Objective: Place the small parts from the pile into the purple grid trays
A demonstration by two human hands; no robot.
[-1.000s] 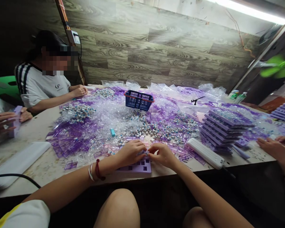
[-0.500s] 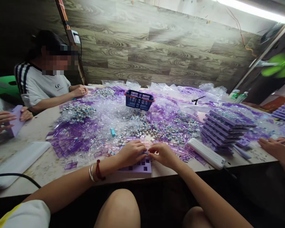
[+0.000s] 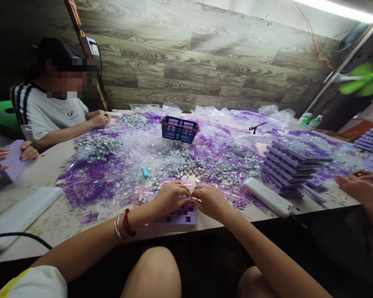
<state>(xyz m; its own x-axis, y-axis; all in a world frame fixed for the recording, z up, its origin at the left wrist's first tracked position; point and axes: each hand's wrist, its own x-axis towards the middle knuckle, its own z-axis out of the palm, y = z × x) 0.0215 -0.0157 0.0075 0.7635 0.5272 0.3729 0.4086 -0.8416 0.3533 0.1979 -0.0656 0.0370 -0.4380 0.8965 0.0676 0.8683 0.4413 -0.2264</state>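
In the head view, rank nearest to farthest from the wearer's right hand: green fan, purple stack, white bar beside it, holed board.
1. Holed board: underneath
2. White bar: right
3. Purple stack: farther right
4. Green fan: upper right

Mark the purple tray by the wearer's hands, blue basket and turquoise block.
Purple tray (image 3: 178, 219): head view, top between two holes.
Blue basket (image 3: 176, 134): head view, near wall.
Turquoise block (image 3: 145, 173): head view, middle.

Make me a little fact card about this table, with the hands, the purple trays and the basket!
Left hand: over the purple tray
Right hand: fingertips close to the left's; I cannot tell whether it holds anything
Purple tray: on the table, square holes showing
Tray stack: right of the hands
Basket: dark blue, orange-red rim, beyond the hands
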